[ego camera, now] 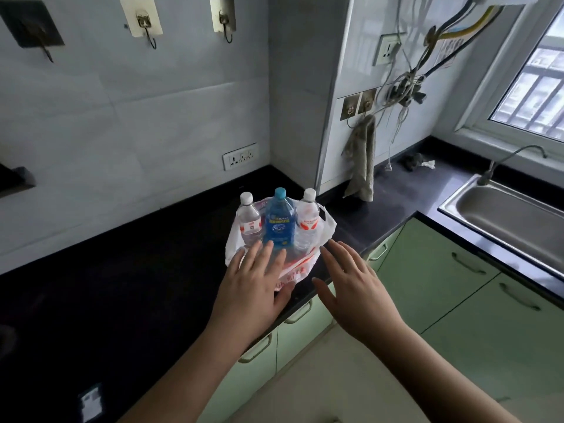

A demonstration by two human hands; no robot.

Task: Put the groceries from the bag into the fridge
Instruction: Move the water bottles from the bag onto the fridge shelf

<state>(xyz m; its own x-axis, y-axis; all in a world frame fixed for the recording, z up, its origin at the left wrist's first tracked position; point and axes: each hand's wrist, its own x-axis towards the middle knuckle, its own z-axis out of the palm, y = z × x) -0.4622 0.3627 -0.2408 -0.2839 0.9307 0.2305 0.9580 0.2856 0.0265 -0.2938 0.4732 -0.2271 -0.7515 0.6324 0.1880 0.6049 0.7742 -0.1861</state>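
A white plastic bag with red print lies open on the black counter. Three bottles stand upright in it: a clear one with a red label on the left, a blue one in the middle, and a clear one with a red-orange label on the right. My left hand hovers over the bag's near side, fingers straight and spread, just short of the bottles. My right hand is open too, to the right of the bag near the counter's edge. Neither hand holds anything. No fridge is in view.
A steel sink with a tap sits at the right under a window. A grey cloth hangs from a wall hook behind the bag. Green cabinet doors run below the counter. Loose cables dangle on the wall above the counter.
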